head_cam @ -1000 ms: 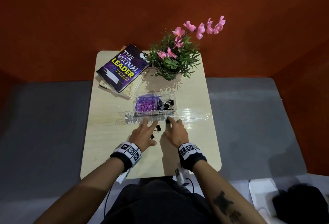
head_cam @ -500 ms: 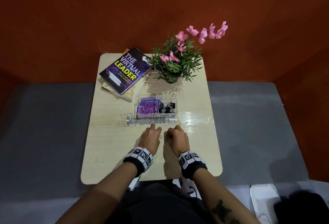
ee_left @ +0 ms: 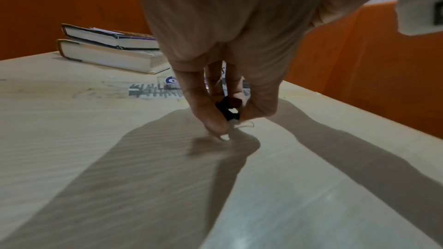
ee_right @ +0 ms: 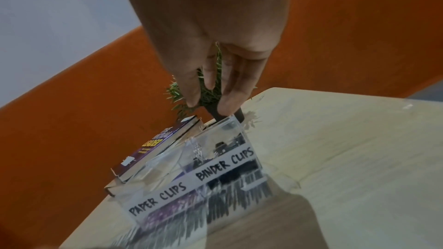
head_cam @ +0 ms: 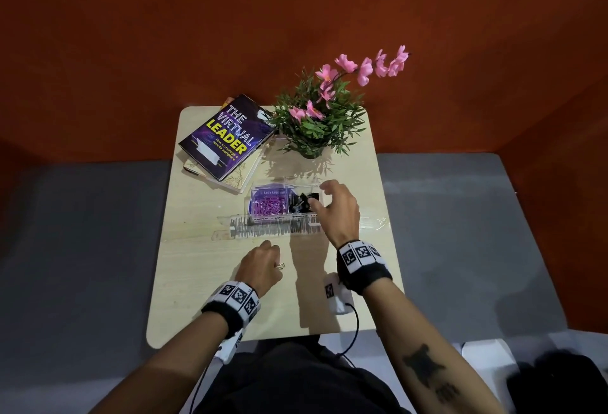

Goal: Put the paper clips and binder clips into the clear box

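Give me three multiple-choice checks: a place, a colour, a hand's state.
1. The right hand is: A over the clear box, binder-clip side; B in the lap; C left of the box.
2. The paper clips in the box are: A green; B yellow; C purple.
3. The left hand: A lies flat; B pinches a black binder clip; C makes an empty fist.
Answers: A, the head view shows it above that side; C, purple shows through the wall; B, the clip sits in its fingers.
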The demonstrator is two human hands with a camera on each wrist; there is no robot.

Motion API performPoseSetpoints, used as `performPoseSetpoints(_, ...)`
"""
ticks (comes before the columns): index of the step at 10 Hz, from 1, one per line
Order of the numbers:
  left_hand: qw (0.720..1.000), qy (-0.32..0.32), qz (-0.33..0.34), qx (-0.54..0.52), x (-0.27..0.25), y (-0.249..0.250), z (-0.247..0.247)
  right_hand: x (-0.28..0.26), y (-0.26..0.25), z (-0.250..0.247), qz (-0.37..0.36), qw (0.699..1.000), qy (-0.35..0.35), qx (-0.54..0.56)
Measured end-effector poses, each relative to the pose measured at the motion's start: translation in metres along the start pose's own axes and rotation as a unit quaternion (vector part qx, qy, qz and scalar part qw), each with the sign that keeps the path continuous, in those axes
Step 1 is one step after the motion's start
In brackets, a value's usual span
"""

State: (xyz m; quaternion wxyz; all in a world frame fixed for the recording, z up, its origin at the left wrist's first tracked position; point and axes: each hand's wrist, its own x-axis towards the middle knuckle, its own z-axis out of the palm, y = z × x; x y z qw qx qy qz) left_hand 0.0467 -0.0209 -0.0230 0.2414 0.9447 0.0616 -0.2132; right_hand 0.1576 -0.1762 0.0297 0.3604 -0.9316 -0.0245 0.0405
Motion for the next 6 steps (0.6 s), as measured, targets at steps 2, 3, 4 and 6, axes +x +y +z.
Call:
performPoseSetpoints(2, 0.991, 0.079, 0.042, -0.096, 0.017, 0.039, -0.047, -0.048, 0.044, -0.026, -0.029, 0.986, -0.133, -0.091)
performPoseSetpoints(3, 0.983, 0.129, 0.081, -0.099, 0.044, 0.066, -0.072, -0.089, 0.069, -0.047, -0.002, 0.955, -0.27, -0.12)
performPoseSetpoints(4, 0.986, 0.12, 0.083, -0.082, 0.065, 0.075, -0.078, -0.131, 0.094, -0.06, 0.016, 0.91, -0.381, -0.162)
performPoseSetpoints(6, 0.986, 0.117, 0.084, -0.089, 0.041, 0.061, -0.062, -0.194, 0.138, -0.061, 0.099, 0.835, -0.489, -0.232)
